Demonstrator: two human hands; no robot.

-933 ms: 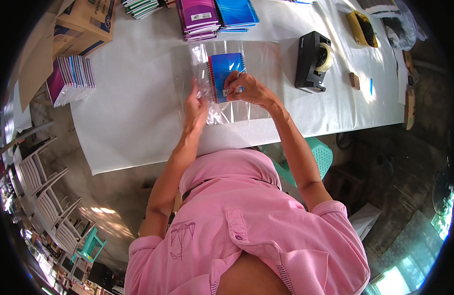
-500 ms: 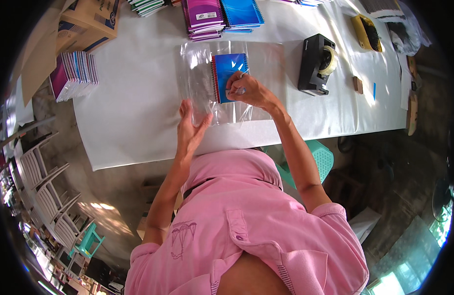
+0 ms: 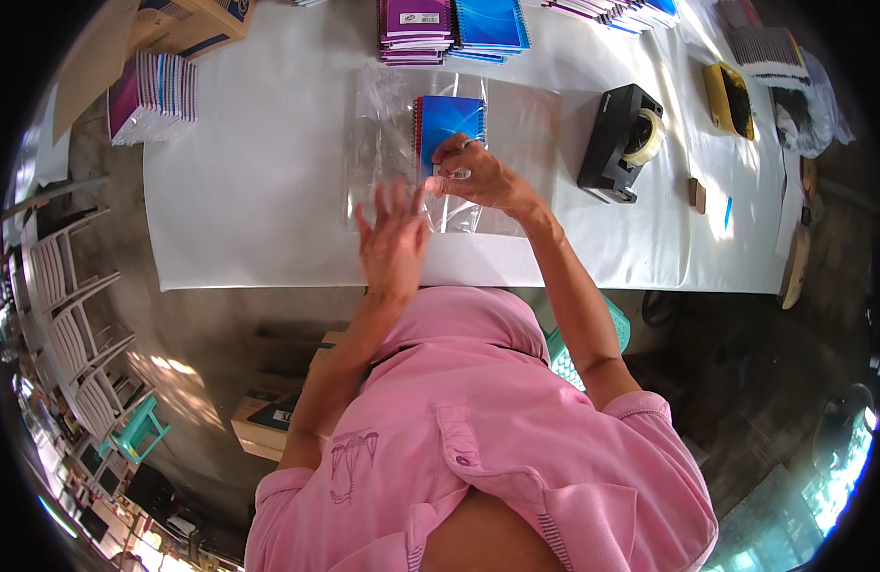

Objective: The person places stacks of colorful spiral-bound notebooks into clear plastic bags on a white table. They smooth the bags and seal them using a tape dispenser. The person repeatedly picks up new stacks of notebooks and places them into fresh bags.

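A blue spiral notebook (image 3: pixel 449 116) lies on a clear plastic sheet or bag (image 3: pixel 378 143) in front of me. My right hand (image 3: pixel 483 178) is over the notebook's near end, thumb and fingers brought together in a pinch. A small whitish patch shows by these fingertips; whether it is held or lies on the cover, I cannot tell. My left hand (image 3: pixel 394 243) hovers over the near edge of the plastic, fingers spread and slightly blurred, its fingertips close to my right thumb. It holds nothing that I can see.
A black tape dispenser (image 3: pixel 611 143) stands to the right, with a yellow container (image 3: pixel 728 100) and a small brown block (image 3: pixel 697 195) beyond it. Purple notebooks (image 3: pixel 416 19) and blue notebooks (image 3: pixel 492 29) are stacked at the back. More notebooks (image 3: pixel 154 95) stand at the left near a cardboard box (image 3: pixel 197 24).
My left hand has moved right and inward, toward my right hand. My right hand keeps its pinch over the notebook's near end. The whole view has shifted slightly.
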